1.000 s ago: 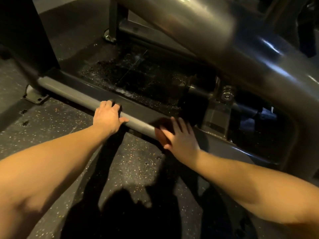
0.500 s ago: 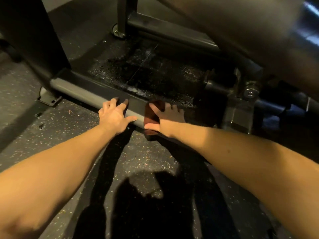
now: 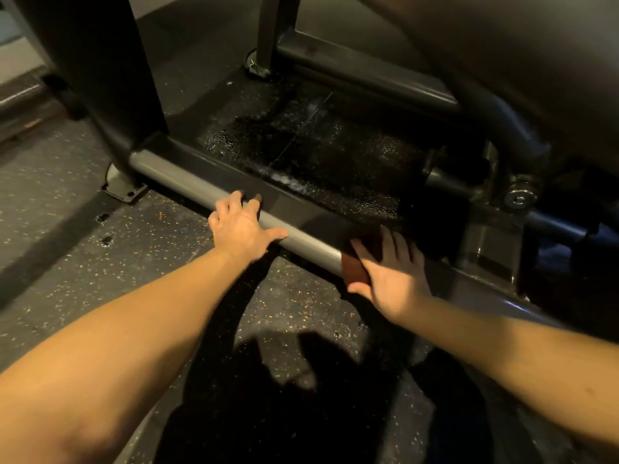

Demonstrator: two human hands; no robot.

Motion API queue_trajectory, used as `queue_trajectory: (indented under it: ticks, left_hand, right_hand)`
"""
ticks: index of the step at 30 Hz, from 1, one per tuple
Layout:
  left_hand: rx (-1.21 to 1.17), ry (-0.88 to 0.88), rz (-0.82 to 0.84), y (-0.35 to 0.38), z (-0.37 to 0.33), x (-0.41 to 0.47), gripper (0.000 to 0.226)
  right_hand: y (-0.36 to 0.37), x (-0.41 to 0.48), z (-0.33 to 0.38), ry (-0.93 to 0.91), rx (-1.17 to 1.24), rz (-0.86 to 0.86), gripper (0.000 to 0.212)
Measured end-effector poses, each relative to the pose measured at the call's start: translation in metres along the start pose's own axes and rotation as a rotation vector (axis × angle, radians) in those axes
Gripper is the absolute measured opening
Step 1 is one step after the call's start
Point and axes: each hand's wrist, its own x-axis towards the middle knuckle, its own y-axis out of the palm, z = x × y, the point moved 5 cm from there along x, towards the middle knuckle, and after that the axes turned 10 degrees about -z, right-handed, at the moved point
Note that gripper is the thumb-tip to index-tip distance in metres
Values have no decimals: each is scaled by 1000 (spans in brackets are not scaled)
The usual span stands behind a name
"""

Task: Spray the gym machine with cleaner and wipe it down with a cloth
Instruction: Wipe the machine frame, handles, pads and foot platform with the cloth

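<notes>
Head camera looks down at the low part of a gym machine [image 3: 495, 55] that stands on a dark floor [image 3: 67, 249] with tiny bright dots in it. A long grey bar [image 3: 187, 184] runs along the bottom of the machine, from the left and far side to the right and near side. The left hand [image 3: 243, 229] holds this bar. Its fingers bend over the top of the bar and its thumb points along the bar to the right. The right hand [image 3: 393, 272] is a bit further along the same bar, near the left hand but not touching it. It is flat, with its fingers straight and spread out, and it presses a dark red-brown cloth [image 3: 356, 267] down on the bar. The cloth lies under the palm and fingers and sticks out on the thumb side. Behind the bar, inside the machine's frame, a wet patch [image 3: 301, 152] shines with little drops. A black post [image 3: 100, 78] goes up from the left end of the bar, and a small metal foot [image 3: 124, 190] sits at its base on the floor. To the right a round silver bolt [image 3: 518, 197] sits on the machine. Both arms are bare, and dark shadows fall on the floor between them.
</notes>
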Motion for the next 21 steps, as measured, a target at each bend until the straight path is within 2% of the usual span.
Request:
queue_trajectory:
  ticks: [3, 8, 10, 12, 14, 16, 18, 21]
  left_hand:
    - [28, -13, 27, -1, -1, 1, 93]
    - [-34, -46, 7, -12, 6, -2, 67]
    - [-58, -58, -15, -19, 11, -10, 62]
    - [-104, -86, -3, -22, 16, -20, 50]
    - [-351, -172, 80, -20, 16, -29, 38]
    - [-736, -324, 254, -16, 7, -40, 38]
    - [-1009, -509, 469, -14, -6, -57, 50]
    - [-1253, -587, 667, -18, -19, -77, 56]
  right_hand:
    - [-11, 53, 50, -66, 63, -6, 91]
    - [-28, 99, 104, -92, 91, 35, 94]
    - [-30, 87, 101, -96, 115, -13, 85]
    - [-30, 68, 95, -99, 254, -102, 60]
    - [-39, 50, 90, -62, 585, -220, 35]
    - [-51, 38, 88, -9, 927, -258, 28]
    - [-60, 33, 92, 19, 1089, -228, 35]
    - [-70, 30, 106, 31, 1188, -117, 61]
